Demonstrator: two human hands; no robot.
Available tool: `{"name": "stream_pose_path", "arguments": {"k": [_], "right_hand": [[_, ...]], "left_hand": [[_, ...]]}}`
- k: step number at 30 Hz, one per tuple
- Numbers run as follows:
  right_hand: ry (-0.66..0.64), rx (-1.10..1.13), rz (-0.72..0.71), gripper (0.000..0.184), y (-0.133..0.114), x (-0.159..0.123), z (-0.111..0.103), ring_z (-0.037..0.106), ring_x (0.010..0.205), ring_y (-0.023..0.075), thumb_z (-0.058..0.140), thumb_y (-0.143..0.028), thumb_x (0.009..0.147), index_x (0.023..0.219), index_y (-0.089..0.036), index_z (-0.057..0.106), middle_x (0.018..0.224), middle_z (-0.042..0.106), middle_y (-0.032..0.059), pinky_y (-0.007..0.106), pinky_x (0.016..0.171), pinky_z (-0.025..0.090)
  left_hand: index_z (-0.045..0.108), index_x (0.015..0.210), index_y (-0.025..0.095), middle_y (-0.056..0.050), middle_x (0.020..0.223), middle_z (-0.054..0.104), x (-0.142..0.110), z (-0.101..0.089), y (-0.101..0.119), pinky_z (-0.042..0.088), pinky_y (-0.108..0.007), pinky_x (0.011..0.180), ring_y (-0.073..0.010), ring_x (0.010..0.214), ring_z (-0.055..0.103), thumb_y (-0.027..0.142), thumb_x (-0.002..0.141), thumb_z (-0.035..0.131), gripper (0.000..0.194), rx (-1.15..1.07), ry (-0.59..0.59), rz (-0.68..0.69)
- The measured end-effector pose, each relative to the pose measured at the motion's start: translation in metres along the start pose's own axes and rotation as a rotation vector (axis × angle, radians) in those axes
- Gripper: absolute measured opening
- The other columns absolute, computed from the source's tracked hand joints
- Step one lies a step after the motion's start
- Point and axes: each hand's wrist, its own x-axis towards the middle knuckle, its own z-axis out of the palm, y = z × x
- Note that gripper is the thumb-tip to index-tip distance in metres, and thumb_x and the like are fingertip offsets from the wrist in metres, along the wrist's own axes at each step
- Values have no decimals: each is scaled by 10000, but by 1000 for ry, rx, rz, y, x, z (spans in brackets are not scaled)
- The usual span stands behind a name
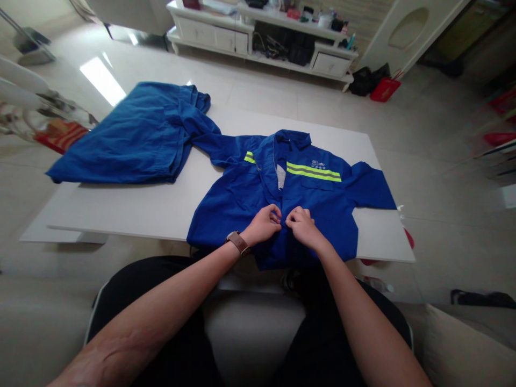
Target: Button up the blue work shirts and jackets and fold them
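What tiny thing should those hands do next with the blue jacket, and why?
Maybe gently draw the blue jacket closed at the chest. Its front gapes there, showing a whitish patch inside, and the left hand and right hand are close together just below that gap.

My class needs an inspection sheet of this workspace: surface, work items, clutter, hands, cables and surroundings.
Surface: white table; the hem of the blue jacket overhangs its near edge.
Work items: the jacket, striped across the chest, open below the collar; folded blue garment to its left.
Clutter: clear bottle on the floor; small items on the white cabinet.
Hands: left hand, with a watch on the wrist, and right hand both at the jacket's front; exact grip unclear.
Cables: dark tangle on the cabinet's shelf, too blurred to identify.
Surroundings: red bag on the floor beside the cabinet.
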Motion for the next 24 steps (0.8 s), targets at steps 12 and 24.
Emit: {"name": "stream_pose_path", "arguments": {"k": [12,24], "right_hand": [[-18,27,-114,159,3,1,-13,488,1111,240,587,-293,928,812,-204,649,1080,636,63,415,1027,384],[-34,-76,-32,212,-14,-6,-13,480,1202,237,499,-293,979,844,-190,627,1194,616,63,402,991,379]], "left_hand": [[517,866,179,49,689,608,-2,2,6,398,-189,597,-85,617,557,-1,647,648,312,-91,35,-78],[541,920,177,53,712,596,0,-3,-1,417,-209,609,-85,608,544,49,686,707,315,63,-48,3]]}}
